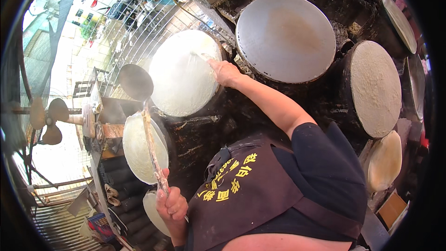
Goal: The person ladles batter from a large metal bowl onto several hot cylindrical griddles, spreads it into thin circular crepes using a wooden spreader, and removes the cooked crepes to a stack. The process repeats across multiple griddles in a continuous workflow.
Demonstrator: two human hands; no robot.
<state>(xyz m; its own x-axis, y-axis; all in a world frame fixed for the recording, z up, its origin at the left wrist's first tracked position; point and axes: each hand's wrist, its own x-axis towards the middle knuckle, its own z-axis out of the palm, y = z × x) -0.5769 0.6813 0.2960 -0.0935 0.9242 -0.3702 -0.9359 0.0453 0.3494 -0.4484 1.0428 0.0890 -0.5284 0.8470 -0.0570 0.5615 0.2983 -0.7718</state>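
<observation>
My left hand [172, 204], low in the picture, is closed round the long wooden handle of a ladle [136, 82]. The ladle's round grey metal bowl is raised beside a round griddle [213, 95]. Wet white batter [179, 81] coats that griddle's top, with steam above it. My right arm reaches across, and my right hand [225, 73] is over the griddle's right edge with its fingers closed. Something small and pale shows at the fingertips, touching the batter; its kind is too unclear to tell. Below the ladle's bowl, another griddle with a pale sheet [141, 151] sits behind the handle.
A bare grey griddle [285, 42] stands at the far middle. To the right are a griddle with a rough, pale layer [376, 88] and a yellowish one [384, 161]. A fan [49, 121] stands at the left, near a wire grid [123, 32].
</observation>
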